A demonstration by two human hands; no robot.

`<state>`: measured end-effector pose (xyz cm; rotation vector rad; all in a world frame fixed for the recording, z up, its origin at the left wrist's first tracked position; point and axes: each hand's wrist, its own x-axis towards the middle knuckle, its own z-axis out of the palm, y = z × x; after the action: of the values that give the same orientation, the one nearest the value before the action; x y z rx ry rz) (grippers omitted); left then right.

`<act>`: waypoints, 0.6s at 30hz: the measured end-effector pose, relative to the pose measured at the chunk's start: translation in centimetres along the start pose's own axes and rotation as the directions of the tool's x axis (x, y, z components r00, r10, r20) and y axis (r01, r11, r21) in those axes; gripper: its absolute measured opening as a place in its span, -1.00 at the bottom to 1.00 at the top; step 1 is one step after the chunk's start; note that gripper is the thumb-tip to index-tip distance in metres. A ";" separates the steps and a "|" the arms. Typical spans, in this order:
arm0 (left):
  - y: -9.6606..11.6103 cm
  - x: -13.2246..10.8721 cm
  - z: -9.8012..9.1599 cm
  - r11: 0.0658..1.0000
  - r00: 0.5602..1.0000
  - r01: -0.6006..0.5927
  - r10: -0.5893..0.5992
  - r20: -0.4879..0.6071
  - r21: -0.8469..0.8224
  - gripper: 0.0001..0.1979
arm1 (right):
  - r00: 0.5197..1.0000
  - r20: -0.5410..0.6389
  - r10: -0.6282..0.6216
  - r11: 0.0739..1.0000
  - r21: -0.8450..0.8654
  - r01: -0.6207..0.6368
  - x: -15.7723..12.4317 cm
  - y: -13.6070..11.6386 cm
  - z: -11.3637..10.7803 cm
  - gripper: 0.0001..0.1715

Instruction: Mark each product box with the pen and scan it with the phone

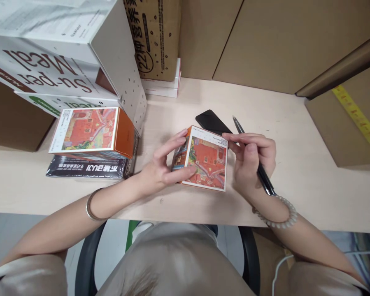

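My left hand (166,166) grips a small orange box (208,162) from its left side, thumb on the printed top and fingers at the far edge. The box has a red illustrated picture with a white border, and it sits slightly turned above the desk. In my right hand (255,158) a black pen (265,181) is held, its tip pointing away from me. The fingertips of that hand touch the right far corner of the box. Partly hidden behind the box lies a flat black object (212,120), perhaps a phone.
To the left, a matching orange box (89,129) rests on a dark shrink-wrapped box (86,166). Large white cartons (61,61) are stacked behind them. A brown printed package (157,37) stands at the back. Cardboard with yellow tape (357,119) is at the right.
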<state>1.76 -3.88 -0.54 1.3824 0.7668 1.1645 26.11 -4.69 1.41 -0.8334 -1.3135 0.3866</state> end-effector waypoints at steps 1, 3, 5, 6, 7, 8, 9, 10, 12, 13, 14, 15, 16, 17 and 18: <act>0.0 0.0 -0.1 0.999 0.999 -0.033 0.033 0.001 0.035 -0.61 | 1.000 0.001 -0.006 0.999 -0.034 0.006 0.0 -0.1 0.0 -0.83; 0.0 -0.1 -0.2 0.982 0.990 -0.142 0.144 -0.007 0.123 -0.61 | 1.000 0.011 -0.015 0.998 -0.063 0.016 -0.1 -0.2 0.0 -0.82; 0.0 0.0 -0.1 0.969 0.981 -0.191 0.194 -0.010 0.156 -0.61 | 0.999 0.029 -0.013 0.998 -0.054 0.014 -0.2 -0.2 -0.1 -0.80; 0.1 0.0 0.0 0.964 0.977 -0.210 0.212 0.004 0.163 -0.58 | 0.999 0.041 -0.002 0.999 -0.050 0.004 -0.2 -0.1 -0.2 -0.79; 0.2 0.1 0.2 0.959 0.974 -0.228 0.227 0.024 0.171 -0.52 | 0.999 0.045 0.003 0.999 -0.044 -0.001 -0.2 0.1 -0.3 -0.79; 0.4 0.1 0.3 0.953 0.970 -0.245 0.242 0.037 0.177 -0.44 | 0.999 0.034 0.004 0.999 -0.036 -0.003 -0.1 0.3 -0.5 -0.78; 0.6 0.1 0.5 0.950 0.966 -0.259 0.256 0.041 0.177 -0.36 | 1.000 0.007 0.004 1.000 -0.027 -0.004 0.1 0.4 -0.7 -0.76; 0.7 0.0 0.6 0.948 0.963 -0.269 0.267 0.033 0.169 -0.27 | 0.999 -0.038 0.006 1.000 -0.014 -0.007 0.3 0.6 -0.8 -0.75; 1.0 -0.1 0.9 0.956 0.964 -0.263 0.266 -0.004 0.131 -0.13 | 0.991 -0.127 0.038 0.999 0.022 -0.036 1.0 0.8 -1.2 -0.77; 1.1 -0.3 0.9 0.964 0.968 -0.247 0.250 -0.020 0.101 -0.09 | 0.987 -0.144 0.070 0.997 0.041 -0.065 1.3 0.8 -1.4 -0.76; 1.2 -0.4 1.0 0.975 0.976 -0.212 0.214 -0.029 0.064 -0.07 | 0.985 -0.136 0.109 0.993 0.059 -0.102 1.7 0.9 -1.5 -0.68; 1.3 -0.6 1.0 0.988 0.988 -0.151 0.151 -0.027 0.017 -0.07 | 0.984 -0.111 0.141 0.988 0.073 -0.133 2.0 0.8 -1.7 -0.58; 1.4 -0.7 1.1 0.997 0.998 -0.065 0.065 -0.011 -0.041 -0.08 | 0.984 -0.080 0.158 0.986 0.074 -0.152 2.2 0.8 -1.8 -0.49; 1.5 -0.8 1.2 0.993 1.000 0.026 -0.024 0.015 -0.113 -0.09 | 0.985 -0.052 0.162 0.985 0.060 -0.159 2.3 0.8 -1.9 -0.43; 1.6 -0.9 1.3 0.975 0.993 0.113 -0.106 0.049 -0.190 -0.09 | 0.987 -0.034 0.155 0.987 0.036 -0.154 2.4 0.8 -1.9 -0.39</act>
<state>2.46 -5.41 0.92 1.1845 0.6755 1.0924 28.67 -3.13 2.42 -0.9132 -1.2088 0.5119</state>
